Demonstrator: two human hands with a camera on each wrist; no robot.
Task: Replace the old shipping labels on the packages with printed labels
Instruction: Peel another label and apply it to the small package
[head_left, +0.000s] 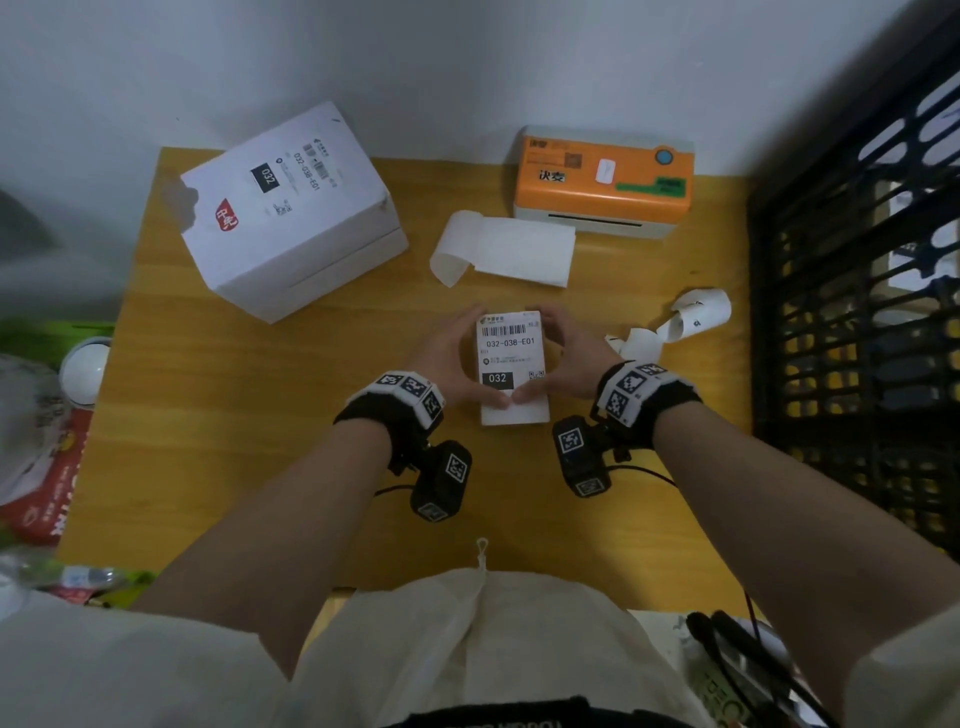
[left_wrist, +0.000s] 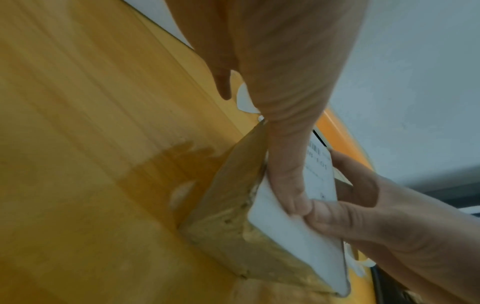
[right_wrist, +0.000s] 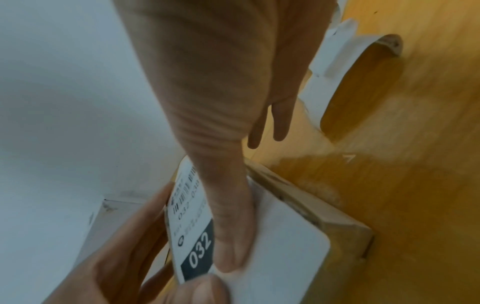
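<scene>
At frame centre, the left hand (head_left: 441, 364) and right hand (head_left: 566, 358) both grip the small package (left_wrist: 226, 216), thumbs pressing on its printed label (head_left: 511, 358).

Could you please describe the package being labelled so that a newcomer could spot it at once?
On the yellow table, look in front of the orange printer, at the middle. The small brown package sits there, held between the left hand and right hand. Unlike the big white box behind, it has cardboard-brown sides under a white label.
</scene>
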